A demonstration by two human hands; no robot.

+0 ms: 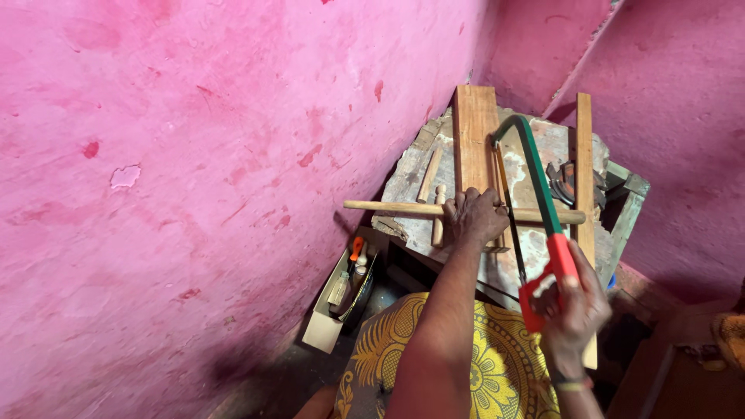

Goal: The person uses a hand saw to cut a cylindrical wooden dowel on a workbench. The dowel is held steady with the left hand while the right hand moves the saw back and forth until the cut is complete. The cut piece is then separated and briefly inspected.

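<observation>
My left hand point(475, 216) presses down on a long round wooden dowel point(388, 207) that lies across a worn workbench point(555, 143). In my right hand point(576, 309) is the red handle of a hacksaw point(535, 174) with a green frame. Its blade runs down beside my left hand and meets the dowel there. A wide wooden plank point(474, 132) lies under the dowel, running away from me. A narrow wooden strip point(584, 155) lies along the right side of the bench.
Short turned wooden pieces point(429, 175) lie left of the plank. A dark round tool point(565, 180) sits on the bench at the right. A cardboard box point(341, 299) with bottles and an orange-handled tool stands on the floor. Pink walls close in on the left and behind.
</observation>
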